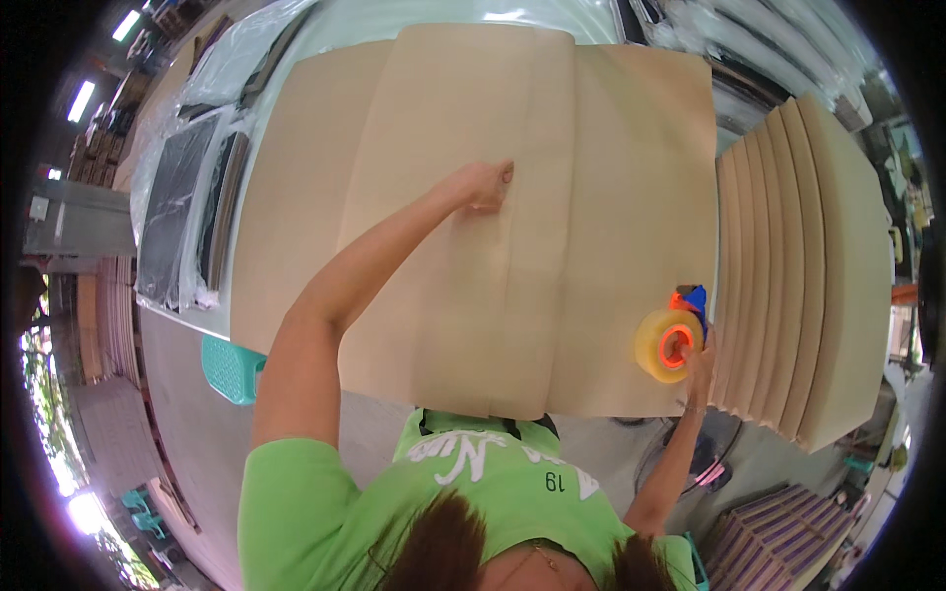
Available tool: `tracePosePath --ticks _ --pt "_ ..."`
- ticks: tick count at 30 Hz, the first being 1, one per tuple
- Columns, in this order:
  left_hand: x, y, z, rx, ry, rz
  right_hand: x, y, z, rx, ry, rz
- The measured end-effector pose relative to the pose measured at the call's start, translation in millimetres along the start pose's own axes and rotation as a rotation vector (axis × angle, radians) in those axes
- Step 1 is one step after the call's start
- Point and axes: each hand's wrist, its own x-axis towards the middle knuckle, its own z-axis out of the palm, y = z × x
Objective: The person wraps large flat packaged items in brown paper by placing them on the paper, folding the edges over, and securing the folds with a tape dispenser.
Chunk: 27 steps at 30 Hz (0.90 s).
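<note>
A large sheet of brown cardboard (641,128) lies across the table, with a folded panel (434,286) over its middle. My left hand (481,187) is closed in a fist against this panel, beside the seam right of centre; nothing shows in its fingers. At the sheet's right side, my right hand (700,366) grips a tape dispenser (694,299) with an orange and blue head. A thick roll of yellowish clear tape (650,345) sits on it around an orange hub. The dispenser is over the cardboard near its right edge. My right fingers are partly hidden behind the roll.
A leaning stack of folded cardboard (838,266) stands close at the right. Plastic-wrapped dark panels (182,217) lie on the table's left end, above a green plastic stool (232,369). More plastic-wrapped pieces (778,49) lie at the far right. Striped stacked boards (783,542) are at the lower right.
</note>
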Motion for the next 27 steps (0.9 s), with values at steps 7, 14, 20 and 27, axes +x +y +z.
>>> tracePosePath --ticks 7,14,20,27 --pt "5 -14 -10 0.255 0.072 0.169 -30 -77 67 0.831 0.215 0.07" --pt "10 -26 -8 0.089 0.139 0.327 -38 -238 215 0.663 0.262 -0.254" --pt "20 -44 -8 -0.012 0.212 0.444 -22 -270 318 -0.344 0.538 -0.612" --pt "57 -68 -50 -1.222 -0.601 0.403 -6 -260 330 -0.53 0.524 -0.609"
